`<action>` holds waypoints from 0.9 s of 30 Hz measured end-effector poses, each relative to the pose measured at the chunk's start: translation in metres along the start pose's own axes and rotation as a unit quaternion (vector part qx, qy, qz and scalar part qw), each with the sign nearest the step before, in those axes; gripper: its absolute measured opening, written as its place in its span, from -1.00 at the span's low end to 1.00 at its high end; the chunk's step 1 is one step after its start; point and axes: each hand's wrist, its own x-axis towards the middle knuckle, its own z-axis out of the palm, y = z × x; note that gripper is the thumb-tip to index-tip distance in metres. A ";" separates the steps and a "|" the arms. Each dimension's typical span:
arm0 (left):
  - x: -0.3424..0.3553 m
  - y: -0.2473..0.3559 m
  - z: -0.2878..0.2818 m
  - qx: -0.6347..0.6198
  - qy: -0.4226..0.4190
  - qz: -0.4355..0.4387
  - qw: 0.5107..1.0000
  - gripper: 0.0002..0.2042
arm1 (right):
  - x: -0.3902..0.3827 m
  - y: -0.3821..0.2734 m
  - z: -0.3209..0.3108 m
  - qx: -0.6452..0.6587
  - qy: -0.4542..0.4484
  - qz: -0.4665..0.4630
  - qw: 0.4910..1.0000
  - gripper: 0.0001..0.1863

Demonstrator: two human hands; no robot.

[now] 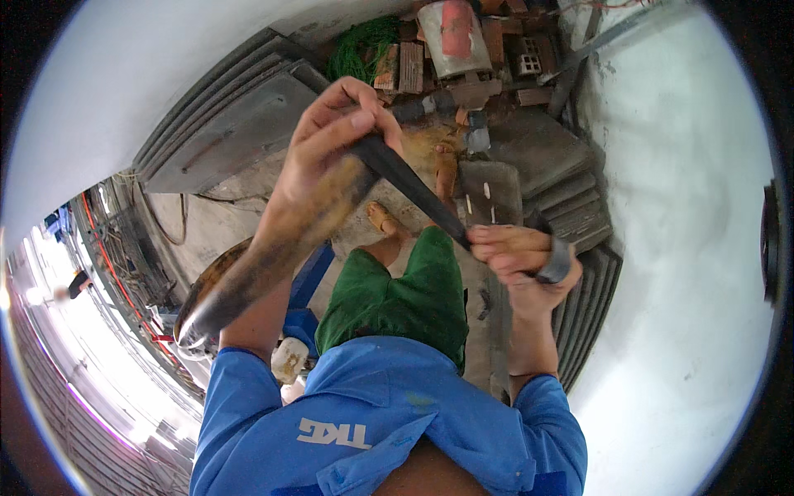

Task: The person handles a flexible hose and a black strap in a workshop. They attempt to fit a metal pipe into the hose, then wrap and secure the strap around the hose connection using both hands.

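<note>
A long black strip (420,197) stretches slantwise between my two hands. My left hand (327,136), higher up, closes on its upper end with thumb and fingers. At the lower end my right hand (523,263) pinches it, and a grey band (557,261) curls around the outside of those fingers. A broad, curved brown-and-dark band (318,217) hangs from near my left hand across my left forearm and bends back at its shiny lower end. Motion blurs it, and I cannot tell whether it is one piece with the black strip.
Dark flat slabs (227,124) lean against the left wall; more slabs (562,178) lie stacked at right. Bricks (411,68), green netting (364,50) and a whitish bucket (453,41) stand at the back. Something blue (310,277) is beside my left leg.
</note>
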 end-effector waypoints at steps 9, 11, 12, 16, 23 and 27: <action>-0.092 -0.030 0.017 0.117 0.300 0.075 0.944 -0.79 | -0.067 0.066 0.114 -0.032 0.064 -0.073 0.995 -0.76; -0.110 -0.027 0.030 0.145 0.237 0.003 0.961 -0.75 | -0.067 0.082 0.131 -0.082 0.078 -0.086 0.990 -0.75; -0.116 -0.022 0.037 0.168 0.203 -0.035 0.964 -0.74 | -0.068 0.086 0.136 -0.103 0.084 -0.096 0.986 -0.74; -0.107 -0.002 0.055 0.351 0.165 -0.059 0.920 -0.69 | -0.071 0.092 0.153 -0.220 0.119 -0.091 0.964 -0.66; -0.113 0.031 0.059 0.685 0.175 -0.003 0.707 -0.81 | -0.050 0.099 0.174 -0.339 0.080 -0.131 0.928 -0.70; -0.124 0.023 0.035 0.760 0.144 0.115 0.624 -0.83 | -0.061 0.109 0.163 -0.414 -0.037 -0.144 0.898 -0.52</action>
